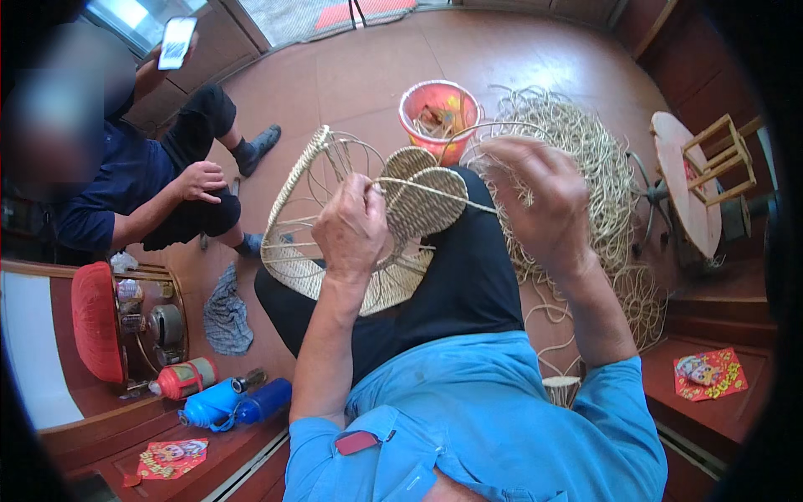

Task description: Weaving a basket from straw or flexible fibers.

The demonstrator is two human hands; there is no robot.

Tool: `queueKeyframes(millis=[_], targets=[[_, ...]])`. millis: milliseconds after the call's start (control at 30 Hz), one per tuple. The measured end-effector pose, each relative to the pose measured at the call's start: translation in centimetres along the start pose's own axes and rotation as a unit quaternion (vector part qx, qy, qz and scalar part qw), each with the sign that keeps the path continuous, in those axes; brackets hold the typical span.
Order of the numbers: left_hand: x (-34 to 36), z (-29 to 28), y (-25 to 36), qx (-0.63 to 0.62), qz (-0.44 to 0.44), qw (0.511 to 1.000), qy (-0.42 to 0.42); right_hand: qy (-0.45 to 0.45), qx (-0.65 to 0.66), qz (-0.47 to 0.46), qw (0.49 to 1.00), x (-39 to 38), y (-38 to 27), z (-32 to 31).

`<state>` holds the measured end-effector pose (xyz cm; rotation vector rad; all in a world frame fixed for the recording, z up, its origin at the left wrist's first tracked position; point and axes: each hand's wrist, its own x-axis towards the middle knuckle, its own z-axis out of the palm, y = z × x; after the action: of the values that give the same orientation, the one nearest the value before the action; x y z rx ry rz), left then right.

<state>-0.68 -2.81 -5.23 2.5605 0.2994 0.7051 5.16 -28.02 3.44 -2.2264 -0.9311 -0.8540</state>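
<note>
A half-open woven straw frame [293,180] with a thick rope-wrapped rim rests on my lap and leans over my knees. Flat, rounded woven panels [425,201] stand at its right side. With fingers pinched, my left hand [353,227] holds a straw cord [439,189] at the edge of these panels. The cord stretches rightward toward my right hand [539,197], which is raised over my right thigh. Motion smears its fingers, so its grip on the cord is unclear. Another strand arches behind that hand.
A red bucket [439,113] with straw scraps stands ahead, beside a large heap of loose cord [577,159]. At left sits another person [142,184] holding a phone [176,43]. Blue flasks [263,402] and a grey cloth [227,314] lie lower left; a round-topped stool [687,188] is right.
</note>
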Motion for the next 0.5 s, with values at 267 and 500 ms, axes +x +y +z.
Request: queueKeyframes(millis=[267,500], targets=[[0.5,-0.6,-0.1,0.002,-0.025,1.0,-0.017,0.026,0.56,-0.178,0.809,-1.0,-15.4,-2.2],[0.6,-0.9,-0.1,-0.015,-0.031,0.999,0.002,-0.048,0.552,-0.157,0.817,-2.0,-12.6,-4.1]])
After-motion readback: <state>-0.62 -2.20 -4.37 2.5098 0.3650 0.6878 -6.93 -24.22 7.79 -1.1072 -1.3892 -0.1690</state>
